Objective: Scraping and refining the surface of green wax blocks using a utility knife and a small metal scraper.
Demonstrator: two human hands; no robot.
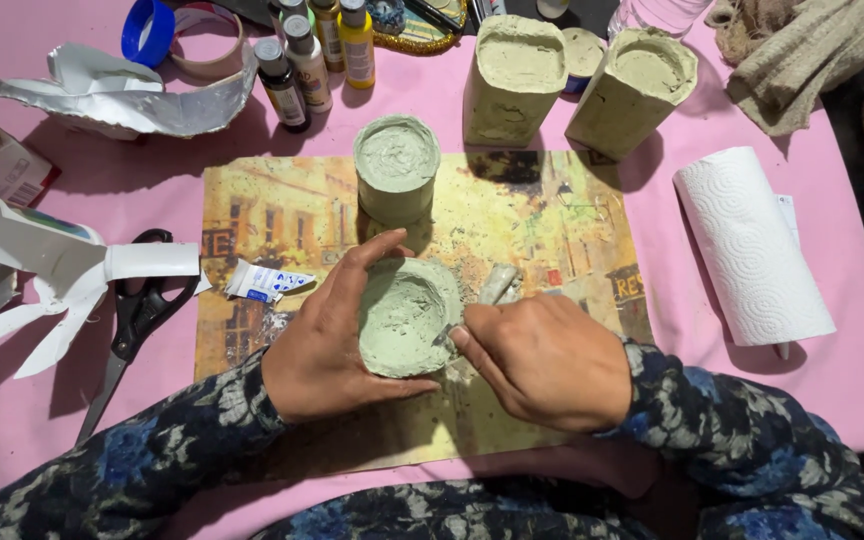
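STEP: green paste is being smoothed inside a small round cast pot (407,318) on the picture mat (252,200), near the bench's front edge | GRIP: left hand (327,345) wrapped round the pot; right hand (542,360) closed on a paste-smeared spatula (492,290) | NEXT: a steady hold and light scraping along the inner wall are judged needed.

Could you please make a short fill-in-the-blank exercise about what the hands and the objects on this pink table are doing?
1. The left hand is wrapped around a round green ____.
2. The right hand holds a small tool at the rim of the green pot, which stands on a printed ____.
3. The roll of paper towel lies to the ____ of the mat.
4. The scissors have ____ handles.

Missing words: pot; mat; right; black
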